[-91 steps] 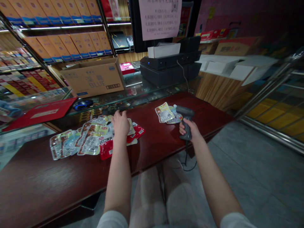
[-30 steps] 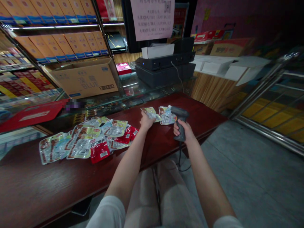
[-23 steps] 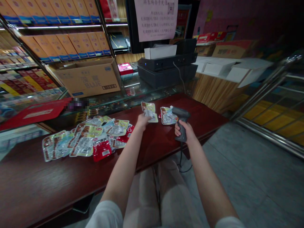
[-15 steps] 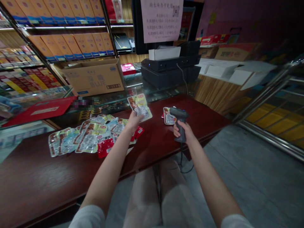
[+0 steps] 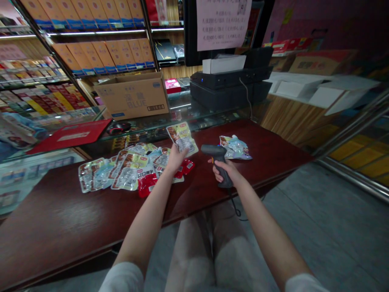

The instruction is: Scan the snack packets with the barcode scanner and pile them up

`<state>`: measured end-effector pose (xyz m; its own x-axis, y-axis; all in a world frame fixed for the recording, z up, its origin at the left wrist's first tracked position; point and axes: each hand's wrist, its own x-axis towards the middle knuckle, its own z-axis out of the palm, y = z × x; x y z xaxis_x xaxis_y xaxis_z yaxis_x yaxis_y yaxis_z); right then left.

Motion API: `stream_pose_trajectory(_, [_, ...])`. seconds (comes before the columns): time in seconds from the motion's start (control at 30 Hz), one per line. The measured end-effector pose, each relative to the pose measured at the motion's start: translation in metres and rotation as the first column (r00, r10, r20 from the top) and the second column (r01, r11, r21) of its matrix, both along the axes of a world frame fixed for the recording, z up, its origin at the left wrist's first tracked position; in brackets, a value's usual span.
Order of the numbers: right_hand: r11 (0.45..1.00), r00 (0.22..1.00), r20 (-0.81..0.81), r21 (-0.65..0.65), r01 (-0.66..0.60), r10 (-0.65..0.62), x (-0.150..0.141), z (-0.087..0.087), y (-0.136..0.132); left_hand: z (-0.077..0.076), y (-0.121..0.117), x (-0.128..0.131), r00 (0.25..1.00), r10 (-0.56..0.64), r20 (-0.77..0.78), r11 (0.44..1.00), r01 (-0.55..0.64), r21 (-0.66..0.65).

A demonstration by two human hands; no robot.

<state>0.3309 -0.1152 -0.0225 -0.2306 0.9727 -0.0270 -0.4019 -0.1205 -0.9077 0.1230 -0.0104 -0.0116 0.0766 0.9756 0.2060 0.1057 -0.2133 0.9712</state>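
Observation:
My left hand (image 5: 176, 159) is closed on the lower edge of a snack packet (image 5: 182, 138), held tilted above the dark red table (image 5: 194, 186). In my right hand (image 5: 227, 172) is a grey barcode scanner (image 5: 215, 151), gripped by its handle, its head facing left toward the packet. A short gap separates the two. Beyond the scanner lie a few packets (image 5: 240, 149), one of them pale blue. Left of my left forearm a heap of snack packets (image 5: 127, 168) spreads over the table, with red pouches (image 5: 146, 184) at its near edge.
Behind the table runs a glass counter (image 5: 146, 121) with a cardboard box (image 5: 132, 97), a computer mouse (image 5: 119, 128), a red folder (image 5: 71, 136) and a black till (image 5: 227, 95). The scanner's cable (image 5: 235, 209) hangs over the front edge. A metal railing (image 5: 355, 178) stands at the right.
The scanner has moved left, closer to the held packet, and its head now points more squarely at it. The packets behind it have come into fuller view. My view has shifted slightly left.

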Motion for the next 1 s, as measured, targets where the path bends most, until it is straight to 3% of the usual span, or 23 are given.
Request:
stream_pose_trajectory(0.17, [1.0,1.0,0.008,-0.007,0.02,-0.02,0.0,-0.003,0.0,0.005,-0.005,0.002,0.999,-0.041,-0.026,0.999,0.042,0.034])
stream_pose_trajectory(0.53, [1.0,1.0,0.014,0.004,0.002,-0.002,-0.001,0.0,-0.002,0.012,-0.012,0.003,0.983,0.005,-0.184,0.996,0.011,0.084])
stream_pose_trajectory(0.7, [1.0,1.0,0.013,0.01,-0.02,0.02,-0.001,-0.001,-0.002,0.008,-0.01,0.003,0.989,-0.01,-0.15,0.998,0.019,0.06])
stream_pose_trajectory(0.83, [1.0,1.0,0.009,0.008,-0.018,0.018,-0.001,-0.001,-0.004,0.007,-0.01,0.003,0.981,0.021,-0.192,0.996,-0.003,0.093])
stream_pose_trajectory(1.0, [0.999,0.999,0.014,0.016,0.051,-0.052,-0.001,-0.002,-0.006,0.018,-0.013,-0.009,0.913,0.138,-0.383,0.988,-0.1,0.117])
